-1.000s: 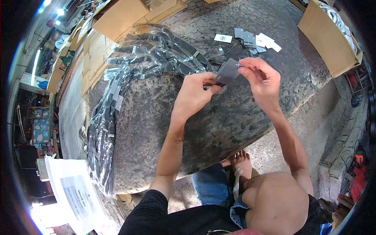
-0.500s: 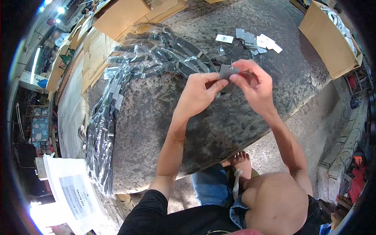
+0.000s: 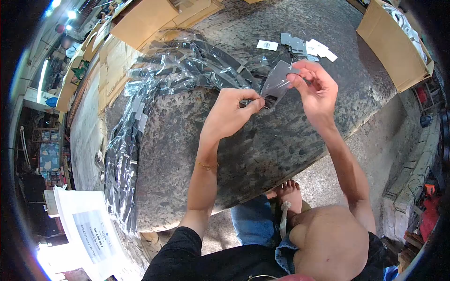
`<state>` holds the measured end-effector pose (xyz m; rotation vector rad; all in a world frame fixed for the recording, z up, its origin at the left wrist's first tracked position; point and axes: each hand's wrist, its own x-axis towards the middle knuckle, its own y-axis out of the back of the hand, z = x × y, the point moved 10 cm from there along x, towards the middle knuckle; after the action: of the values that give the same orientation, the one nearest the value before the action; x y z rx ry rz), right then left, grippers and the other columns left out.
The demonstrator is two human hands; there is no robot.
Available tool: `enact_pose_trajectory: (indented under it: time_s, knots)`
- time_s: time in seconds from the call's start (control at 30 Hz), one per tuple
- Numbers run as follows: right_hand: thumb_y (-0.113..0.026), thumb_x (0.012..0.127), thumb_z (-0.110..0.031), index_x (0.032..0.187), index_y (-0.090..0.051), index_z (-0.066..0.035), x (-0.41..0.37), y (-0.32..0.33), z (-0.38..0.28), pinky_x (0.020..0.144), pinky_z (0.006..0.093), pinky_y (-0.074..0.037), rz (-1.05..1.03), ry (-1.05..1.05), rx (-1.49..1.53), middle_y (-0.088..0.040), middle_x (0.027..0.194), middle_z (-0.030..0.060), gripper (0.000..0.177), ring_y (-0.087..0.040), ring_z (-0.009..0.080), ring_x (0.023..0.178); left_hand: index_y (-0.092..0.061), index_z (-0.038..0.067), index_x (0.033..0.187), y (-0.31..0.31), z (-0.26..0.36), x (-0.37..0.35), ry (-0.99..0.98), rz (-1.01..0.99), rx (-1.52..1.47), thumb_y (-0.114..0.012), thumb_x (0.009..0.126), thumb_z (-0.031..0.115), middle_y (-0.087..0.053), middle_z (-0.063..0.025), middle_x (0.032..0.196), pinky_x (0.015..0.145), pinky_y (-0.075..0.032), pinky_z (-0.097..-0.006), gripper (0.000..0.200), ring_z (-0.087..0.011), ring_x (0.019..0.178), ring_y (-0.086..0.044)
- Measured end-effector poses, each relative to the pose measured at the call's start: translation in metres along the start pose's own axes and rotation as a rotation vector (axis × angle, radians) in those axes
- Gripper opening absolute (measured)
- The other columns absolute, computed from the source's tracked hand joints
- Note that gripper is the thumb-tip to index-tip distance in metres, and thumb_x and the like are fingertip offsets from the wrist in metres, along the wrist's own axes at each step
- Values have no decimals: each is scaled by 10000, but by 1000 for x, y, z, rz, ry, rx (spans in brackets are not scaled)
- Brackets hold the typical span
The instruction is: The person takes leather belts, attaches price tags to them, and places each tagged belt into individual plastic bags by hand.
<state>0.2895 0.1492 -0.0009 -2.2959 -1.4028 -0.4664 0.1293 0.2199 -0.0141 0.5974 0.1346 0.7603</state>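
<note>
Grey tag held aslant between two pinches

The grey tag (image 3: 280,78) is above the table (image 3: 201,173), on the near side of the loose tags (image 3: 296,45) and right of the plastic-wrapped strips (image 3: 199,65). The left hand (image 3: 234,110) pinches its near end, beside a small dark piece too blurred to identify; the right hand (image 3: 317,91) pinches the far right edge between thumb and fingers. Handling it well seems to call for a steady left pinch and light right fingertips, without bending the card. Half a second ago the hands were closer together; now they are farther apart, exposing more of the tag's face.
</note>
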Motion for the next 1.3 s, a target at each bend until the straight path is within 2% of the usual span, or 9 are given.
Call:
enact_pose_trajectory:
  time_s: [0.17, 0.23, 0.33, 0.43, 0.77, 0.83, 0.97, 1.27, 1.3]
  knots:
    - [-655, 825, 70, 1051, -639, 8, 8, 1, 5, 668, 246, -505, -3, -62, 105, -657, 832, 44, 235, -597, 89, 719, -661, -38, 894, 3, 8, -1, -30, 88, -71, -677, 822, 136, -663, -130, 734, 640, -470, -284, 189, -143, 667, -621]
    - [-659, 820, 70, 1044, -641, 8, 9, -1, 3, 665, 248, -505, 0, -96, 107, -655, 817, 40, 234, -596, 88, 705, -646, -40, 899, 4, 15, 0, -60, 122, -168, -654, 866, 108, -633, -10, 745, 681, -455, -234, 152, -67, 727, -566]
    - [-664, 811, 72, 1033, -645, 6, 9, -1, 6, 659, 251, -501, -22, -137, 92, -651, 795, 33, 232, -595, 88, 686, -650, -33, 902, 2, 7, 0, -3, 117, -135, -651, 880, 105, -629, 1, 754, 673, -451, -226, 140, -54, 729, -558]
    - [-670, 805, 70, 1024, -647, 1, 10, -2, 6, 655, 247, -494, -35, -130, 84, -646, 781, 24, 231, -592, 87, 680, -644, -33, 909, 4, 0, -1, 83, 114, -205, -645, 883, 92, -625, 8, 757, 663, -445, -217, 127, -42, 725, -552]
    - [-643, 824, 73, 1022, -629, -1, 8, -5, 6, 650, 225, -475, 6, -129, 42, -645, 793, 9, 211, -575, 72, 686, -577, -19, 877, 3, 4, -2, 85, 148, -104, -600, 893, 49, -598, -3, 735, 607, -439, -225, 74, -47, 714, -542]
    - [-631, 836, 69, 1031, -624, -2, 5, -6, 10, 647, 221, -472, 19, -125, 59, -648, 813, 12, 208, -571, 67, 694, -559, -10, 860, 0, 11, -2, -36, 103, -53, -607, 875, 50, -572, -15, 703, 564, -421, -241, 79, -48, 666, -510]
    - [-594, 870, 54, 1067, -609, -9, -4, -7, 18, 641, 205, -458, 97, -232, 110, -654, 884, 16, 207, -557, 49, 722, -546, -7, 841, -3, 12, -5, 9, 1, 23, -620, 858, 59, -546, -21, 681, 546, -399, -246, 100, -52, 631, -475]
    - [-568, 915, -19, 1110, -588, -33, -13, -22, 15, 650, 185, -426, 100, -259, 125, -645, 916, 0, 196, -531, 25, 754, -489, 0, 778, -3, 3, -6, 65, -98, -91, -610, 830, 73, -503, -2, 677, 598, -410, -257, 151, -74, 657, -463]
    - [-568, 915, -19, 1110, -588, -33, -12, -22, 15, 650, 185, -426, 97, -259, 124, -645, 916, 0, 196, -531, 25, 754, -498, -18, 794, -3, 3, -5, 31, -91, -134, -609, 829, 65, -529, -55, 672, 589, -417, -281, 142, -101, 640, -484]
